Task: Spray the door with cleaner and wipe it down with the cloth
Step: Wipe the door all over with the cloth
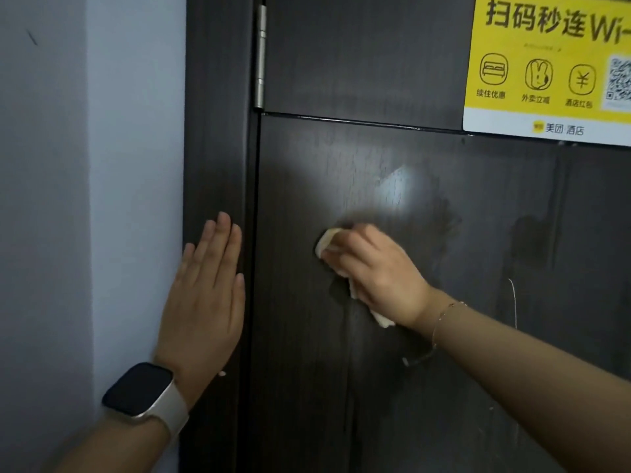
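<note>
Clearly wiping is in hand: the right hand grasps a bunched pale cloth in its grip, pressed on the dark door below a yellow Wi-Fi sticker. The left hand, released and flat, rests on the door frame. Next, I judge, strokes must cover the smeared panel to the right.

Left hand flat, fingers straight and together pointing up, palm pressed forward, watch on its wrist, right hand knuckles out, fingers curled over cloth, forearm reaching in from lower right, thin bracelet at wrist
</note>
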Available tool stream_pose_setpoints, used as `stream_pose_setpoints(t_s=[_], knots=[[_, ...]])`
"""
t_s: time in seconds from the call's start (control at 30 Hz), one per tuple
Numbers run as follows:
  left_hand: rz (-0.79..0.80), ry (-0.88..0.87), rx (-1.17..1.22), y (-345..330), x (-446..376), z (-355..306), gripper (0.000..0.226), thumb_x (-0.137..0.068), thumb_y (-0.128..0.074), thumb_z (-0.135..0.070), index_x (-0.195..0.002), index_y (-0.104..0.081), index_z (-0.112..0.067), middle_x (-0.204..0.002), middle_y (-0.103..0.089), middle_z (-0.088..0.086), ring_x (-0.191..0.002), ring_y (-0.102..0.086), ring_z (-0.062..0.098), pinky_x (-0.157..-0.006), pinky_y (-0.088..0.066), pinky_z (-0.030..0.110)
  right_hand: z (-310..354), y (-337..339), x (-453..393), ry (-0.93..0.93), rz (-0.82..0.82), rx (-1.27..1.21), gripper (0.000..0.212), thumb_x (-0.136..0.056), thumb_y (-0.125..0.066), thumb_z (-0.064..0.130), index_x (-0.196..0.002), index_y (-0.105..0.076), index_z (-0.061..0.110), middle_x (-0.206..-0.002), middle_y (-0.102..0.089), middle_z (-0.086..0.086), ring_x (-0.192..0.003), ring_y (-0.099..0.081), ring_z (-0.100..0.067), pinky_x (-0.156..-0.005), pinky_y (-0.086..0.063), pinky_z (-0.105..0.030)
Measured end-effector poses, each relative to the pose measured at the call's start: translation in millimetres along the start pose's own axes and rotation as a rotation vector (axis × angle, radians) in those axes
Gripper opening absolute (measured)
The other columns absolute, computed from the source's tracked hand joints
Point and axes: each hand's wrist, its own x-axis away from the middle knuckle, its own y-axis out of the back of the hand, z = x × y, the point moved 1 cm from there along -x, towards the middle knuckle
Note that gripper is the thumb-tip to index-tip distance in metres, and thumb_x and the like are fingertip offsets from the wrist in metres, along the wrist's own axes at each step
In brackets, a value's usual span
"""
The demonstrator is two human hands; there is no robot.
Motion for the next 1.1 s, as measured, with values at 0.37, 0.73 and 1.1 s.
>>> stream_pose_setpoints(t_s=[0.37, 0.73, 1.1], knots=[[0.031, -0.041, -0.088, 3, 1, 6, 0.058, -0.101, -0.03, -0.025, -0.153, -0.019, -0.003, -0.163, -0.012, 0.012, -0.151, -0.011, 0.024, -0.123, -0.006, 0.036, -8, -7, -39, -0.387, -0.208, -0.013, 0.026, -0.084, -0.049, 0.004, -0.1, -0.068, -0.003, -0.102, -0.054, -0.017, -0.093, -0.049, -0.031, -0.083, -0.043, -0.033], [0.04, -0.091, -0.122, 5, 3, 13, 0.061, -0.101, -0.032, -0.031, -0.153, -0.021, -0.002, -0.162, -0.015, 0.014, -0.149, -0.017, 0.026, -0.119, -0.02, 0.043, -55, 16, -71, -0.404, -0.265, 0.076, 0.025, -0.087, -0.054, 0.003, -0.107, -0.065, -0.005, -0.102, -0.055, -0.022, -0.096, -0.048, -0.033, -0.082, -0.041, -0.032], [0.061, -0.077, -0.111, 8, 3, 12, 0.062, -0.101, -0.032, -0.032, -0.154, -0.017, -0.004, -0.163, -0.012, 0.011, -0.15, -0.014, 0.024, -0.119, -0.018, 0.042, -34, 5, -95, -0.073, -0.041, 0.07, 0.022, -0.09, -0.049, 0.008, -0.105, -0.063, -0.002, -0.099, -0.058, -0.022, -0.091, -0.049, -0.033, -0.074, -0.041, -0.036]])
